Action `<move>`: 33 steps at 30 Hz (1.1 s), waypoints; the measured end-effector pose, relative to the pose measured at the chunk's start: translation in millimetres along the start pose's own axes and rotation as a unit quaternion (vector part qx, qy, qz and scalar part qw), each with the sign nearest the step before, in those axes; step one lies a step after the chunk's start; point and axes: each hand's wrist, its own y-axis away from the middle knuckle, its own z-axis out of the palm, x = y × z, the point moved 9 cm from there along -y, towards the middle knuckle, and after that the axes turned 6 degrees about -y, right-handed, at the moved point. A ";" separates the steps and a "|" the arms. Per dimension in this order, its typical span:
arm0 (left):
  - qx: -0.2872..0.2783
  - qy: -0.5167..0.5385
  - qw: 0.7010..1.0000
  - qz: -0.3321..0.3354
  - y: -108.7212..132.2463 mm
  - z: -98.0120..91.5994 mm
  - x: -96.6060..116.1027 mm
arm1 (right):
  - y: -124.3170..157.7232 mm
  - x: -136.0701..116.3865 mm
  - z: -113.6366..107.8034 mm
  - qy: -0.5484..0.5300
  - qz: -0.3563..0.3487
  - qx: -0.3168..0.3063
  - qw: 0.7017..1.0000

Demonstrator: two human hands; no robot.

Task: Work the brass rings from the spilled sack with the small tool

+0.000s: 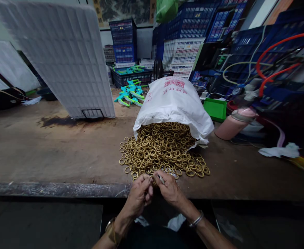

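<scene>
Just in front of the pile, at the table's front edge, my two hands meet at the fingertips. My left hand [139, 194] is closed in a pinch, apparently on a gold-coloured ring at the fingertips, partly hidden by the fingers. My right hand [169, 189] is closed around a small grey, slender object [161, 179]; its kind is not clear. Behind them spreads a heap of gold-coloured rings [154, 154], spilling from the mouth of a white woven sack [171, 100] that lies on its side.
A tall white ribbed panel [66, 62] stands left on the brown table [50, 152]. Turquoise-and-green plastic pieces [131, 92] lie behind the sack. On the right are a green tray [214, 109], a pink bottle [233, 124] and orange hose [262, 81]. Stacked crates [184, 52] fill the back.
</scene>
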 end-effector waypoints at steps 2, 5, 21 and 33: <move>0.013 -0.033 0.999 0.020 -0.7 -4.3 4.0 | -0.4 2.4 0.2 -0.035 0.025 0.002 0.999; 0.041 -0.116 0.990 0.070 -0.6 -8.5 14.6 | -0.3 8.5 2.9 -0.086 0.068 -0.001 0.994; -0.024 0.006 0.999 -0.023 -0.9 -0.3 -8.4 | -0.9 13.0 3.5 -0.060 0.083 -0.004 0.995; -0.028 -0.046 0.998 0.018 2.1 1.8 1.0 | -2.0 19.0 1.5 -0.047 0.067 0.007 0.997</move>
